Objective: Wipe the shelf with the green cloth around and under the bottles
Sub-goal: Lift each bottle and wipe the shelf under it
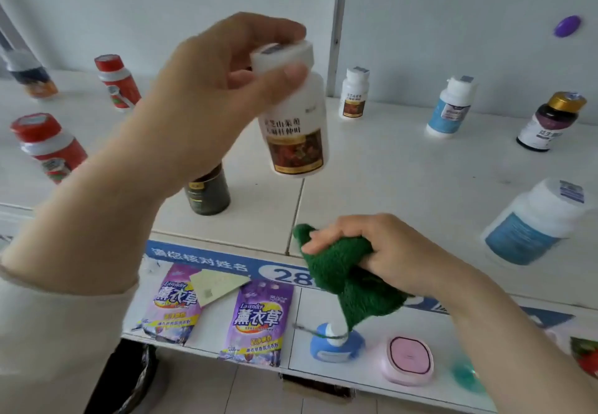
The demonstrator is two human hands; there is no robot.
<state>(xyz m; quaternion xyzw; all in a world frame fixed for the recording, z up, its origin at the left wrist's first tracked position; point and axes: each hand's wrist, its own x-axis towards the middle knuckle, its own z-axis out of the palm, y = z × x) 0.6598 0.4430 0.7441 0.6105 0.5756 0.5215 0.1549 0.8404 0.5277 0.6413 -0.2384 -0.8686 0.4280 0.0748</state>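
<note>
Above the shelf [388, 187] the left hand [207, 90] holds a white bottle [296, 135] lifted clear, fingers [284, 72] pinching its cap. The right hand [382, 251] sits at the shelf's front edge, fingers clenched round the bunched green cloth [343, 271], whose tail hangs down over the lower shelf. Looks mid-task: one bottle is up, so its spot is open for wiping, but the cloth is not on that spot yet. No streaks or dust show, so I cannot tell which areas are already wiped. Probably left to do: wipe under this bottle, set it back, then do the same for the dark jar [207, 193], red bottles [48, 148], small white bottle [353, 93] and blue-label bottles [449, 106]. Jar top is hidden behind the left wrist. Far-left bottle and big right bottle [530, 222] are blurred. Unclear whether the cloth touches the shelf edge.
</note>
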